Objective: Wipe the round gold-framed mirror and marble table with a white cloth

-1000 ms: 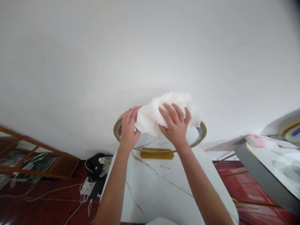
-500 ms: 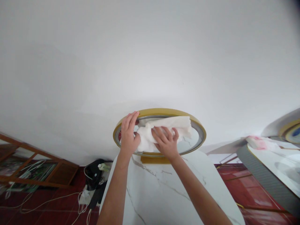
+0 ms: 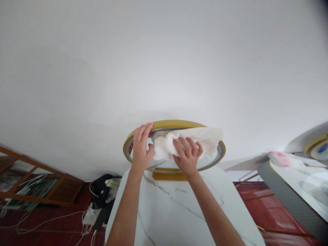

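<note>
Two bare hands at one gold-framed mirror [image 3: 176, 123], mirror upright on its gold base [image 3: 170, 176], marble-patterned tabletop [image 3: 176, 212] below, white wall [image 3: 164, 61] behind. White cloth [image 3: 206, 135], maybe a paper wipe, lies bunched across the front of the mirror. Its long axis runs left to right, along the mirror's wide direction; bunched end left, loose ragged end right, reaching over the upper right of the frame. Right hand [image 3: 188, 155] is nearer, already on it: fingers bent and slightly spread, pressing the cloth's front from the near side, thumb low at its edge. Most loose cloth sits beyond and to the right of those fingers. How much is pinched under the palm, cannot tell. Left hand [image 3: 141, 147] grips the frame's upper left, fingers together over the top, thumb well apart from them and bent in front. That thumb is just beside the bunched end; contact unclear. No cloth visible in that hand.
</note>
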The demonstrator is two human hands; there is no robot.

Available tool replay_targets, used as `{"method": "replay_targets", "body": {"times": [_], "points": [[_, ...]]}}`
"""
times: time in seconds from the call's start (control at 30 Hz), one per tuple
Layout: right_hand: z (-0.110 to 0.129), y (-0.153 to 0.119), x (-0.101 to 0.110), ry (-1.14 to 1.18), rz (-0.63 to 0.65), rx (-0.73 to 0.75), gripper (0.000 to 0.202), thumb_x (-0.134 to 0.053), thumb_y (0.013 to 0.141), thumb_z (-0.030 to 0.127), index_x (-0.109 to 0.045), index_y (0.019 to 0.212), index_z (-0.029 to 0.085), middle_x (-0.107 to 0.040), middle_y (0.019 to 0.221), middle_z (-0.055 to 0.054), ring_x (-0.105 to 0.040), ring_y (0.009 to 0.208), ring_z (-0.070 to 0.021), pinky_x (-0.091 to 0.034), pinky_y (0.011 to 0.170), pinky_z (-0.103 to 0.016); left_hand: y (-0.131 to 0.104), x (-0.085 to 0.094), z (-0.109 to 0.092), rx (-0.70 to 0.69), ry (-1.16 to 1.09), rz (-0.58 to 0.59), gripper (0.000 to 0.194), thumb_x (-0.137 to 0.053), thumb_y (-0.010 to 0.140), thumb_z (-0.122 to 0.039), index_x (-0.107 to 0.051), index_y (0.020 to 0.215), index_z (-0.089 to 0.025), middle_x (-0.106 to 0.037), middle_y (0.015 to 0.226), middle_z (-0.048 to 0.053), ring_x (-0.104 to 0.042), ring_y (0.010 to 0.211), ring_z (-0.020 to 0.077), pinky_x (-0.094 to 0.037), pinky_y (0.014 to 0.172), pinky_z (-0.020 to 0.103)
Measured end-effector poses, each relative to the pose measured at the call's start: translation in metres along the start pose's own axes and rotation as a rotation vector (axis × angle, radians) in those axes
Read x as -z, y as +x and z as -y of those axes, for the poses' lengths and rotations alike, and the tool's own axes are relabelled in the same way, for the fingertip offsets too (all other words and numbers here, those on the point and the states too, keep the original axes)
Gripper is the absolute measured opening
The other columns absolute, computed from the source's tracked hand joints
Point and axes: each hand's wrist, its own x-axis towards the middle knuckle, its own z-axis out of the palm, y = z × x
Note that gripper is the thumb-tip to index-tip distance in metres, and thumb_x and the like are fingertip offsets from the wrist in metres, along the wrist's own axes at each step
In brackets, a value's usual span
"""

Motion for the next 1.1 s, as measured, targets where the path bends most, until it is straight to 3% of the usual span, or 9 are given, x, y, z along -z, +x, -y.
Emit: {"method": "replay_targets", "body": {"times": [0.17,0.27,0.5,0.57,0.77,0.83,1.0,1.1], "points": [[0.002,-0.044,-0.013,-0.045,0.230,0.194,0.044,-0.052,0.084,0.026,-0.051,0.128,0.035,-0.060,0.122,-0.001,-0.047,0.107,-0.0247,-0.027,0.099,-0.050,0.000,-0.001,0.001,0.009,0.015,-0.006,0.067,-0.041,0.073,-0.010,-0.035,0.139,-0.022,-0.041,0.140,0.006,-0.034,0.130,0.0256,-0.026,0.110,0.047],[0.000,-0.054,-0.011,-0.078,0.278,0.247,0.046,-0.051,0.084,0.023,-0.050,0.128,0.036,-0.060,0.122,-0.001,-0.049,0.100,-0.0231,-0.030,0.097,-0.048,0.000,-0.001,0.001,0.000,0.012,-0.003,0.066,-0.041,0.074,-0.010,-0.035,0.139,-0.023,-0.041,0.140,0.006,-0.033,0.130,0.0252,-0.025,0.111,0.047],[-0.018,-0.022,-0.001,-0.015,-0.078,-0.097,0.047,-0.054,0.080,0.026,-0.050,0.127,0.028,-0.055,0.119,-0.010,-0.045,0.114,-0.0304,-0.031,0.097,-0.053,0.000,-0.001,0.000,0.006,-0.007,-0.030,0.066,-0.041,0.073,-0.010,-0.037,0.137,-0.021,-0.042,0.139,0.005,-0.033,0.131,0.0241,-0.024,0.111,0.045],[-0.022,-0.031,-0.003,-0.014,-0.074,-0.091,0.045,-0.056,0.079,0.026,-0.052,0.124,0.027,-0.054,0.117,-0.010,-0.044,0.111,-0.0312,-0.032,0.095,-0.054,0.000,-0.002,0.000,0.009,-0.009,-0.037,0.066,-0.042,0.072,-0.009,-0.037,0.137,-0.022,-0.042,0.139,0.005,-0.033,0.131,0.0240,-0.025,0.111,0.045],[-0.026,-0.077,-0.006,-0.070,0.191,0.026,0.036,-0.059,0.077,0.026,-0.059,0.114,0.027,-0.056,0.110,-0.010,-0.045,0.100,-0.0307,-0.035,0.088,-0.053,0.001,-0.003,0.001,0.011,0.006,-0.028,0.067,-0.042,0.072,-0.010,-0.037,0.137,-0.022,-0.043,0.139,0.006,-0.033,0.131,0.0245,-0.025,0.111,0.045],[-0.029,-0.071,0.000,-0.068,0.161,0.005,0.038,-0.059,0.078,0.027,-0.057,0.116,0.027,-0.055,0.112,-0.010,-0.045,0.102,-0.0311,-0.035,0.089,-0.054,0.000,-0.002,0.001,0.006,0.004,-0.027,0.066,-0.042,0.072,-0.011,-0.037,0.137,-0.022,-0.042,0.139,0.006,-0.033,0.131,0.0248,-0.025,0.111,0.045],[-0.044,-0.033,0.010,-0.048,-0.054,-0.145,0.044,-0.057,0.079,0.025,-0.050,0.122,0.025,-0.049,0.120,-0.011,-0.042,0.114,-0.0323,-0.034,0.094,-0.053,-0.001,-0.003,0.001,-0.001,-0.003,-0.040,0.065,-0.043,0.073,-0.013,-0.037,0.137,-0.021,-0.042,0.138,0.007,-0.033,0.131,0.0250,-0.024,0.111,0.044],[-0.050,-0.042,0.003,-0.041,-0.100,-0.173,0.042,-0.057,0.080,0.027,-0.049,0.121,0.023,-0.047,0.120,-0.012,-0.041,0.117,-0.0323,-0.035,0.094,-0.053,-0.001,-0.003,0.001,-0.007,-0.003,-0.038,0.065,-0.043,0.072,-0.013,-0.037,0.137,-0.020,-0.042,0.138,0.007,-0.033,0.130,0.0250,-0.025,0.111,0.044]]}}
